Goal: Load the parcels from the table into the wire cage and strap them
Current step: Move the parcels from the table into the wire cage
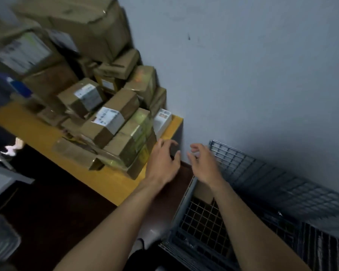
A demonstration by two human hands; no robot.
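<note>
- Parcels (114, 122) lie heaped on the yellow tabletop (106, 178), in the corner against the grey wall (243, 75); the pile climbs higher toward the left; brown cardboard, several with white labels, some wrapped in glossy clear tape
- front parcels are oblong, their long axes running from the tabletop's near edge up toward the wall; a small white box (162, 120) stands at the wall end
- cage (262, 173) stands right of the tabletop, grey wire grid; one brown carton (203, 190) lies inside, below the right wrist
- left hand (162, 163) hovers just beside the taped front parcel, fingers loosely curved, gripping nothing; whether it touches the parcel is unclear
- right hand (204, 165) hangs over the cage rim, fingers spread and relaxed, empty
</note>
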